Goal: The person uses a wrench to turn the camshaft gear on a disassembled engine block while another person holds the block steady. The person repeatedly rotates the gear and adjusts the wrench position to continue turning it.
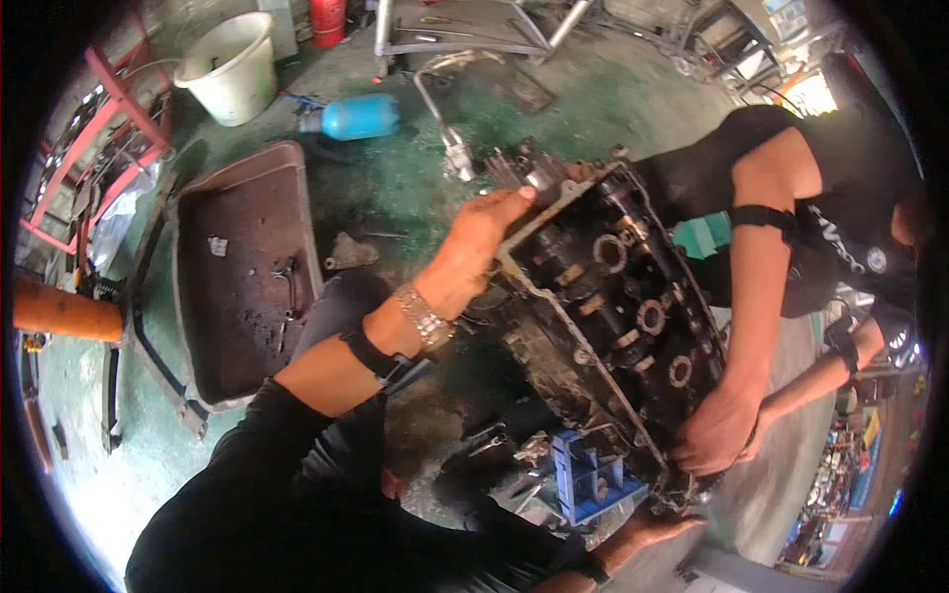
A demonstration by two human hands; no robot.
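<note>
A greasy engine block (pixel 593 321) with a dark open side and several round rings inside stands tilted in front of me. My left hand (pixel 484 232), with a metal watch at its wrist, is closed over the block's far left corner. Low in the view, my right hand (pixel 657 526) is beneath the block's near end, its fingers stretched out; whether it bears on the metal I cannot tell. A co-worker's hand (pixel 717 435) grips the near right end of the block, and their other hand is partly hidden behind it.
A blue divided holder (pixel 593 484) stands by the block's near end, tools beside it. On my left lies a brown tray (pixel 306 212) with wrenches inside. Further off are a blue bottle (pixel 361 118), a white bucket (pixel 232 74) and a metal stand (pixel 465 46).
</note>
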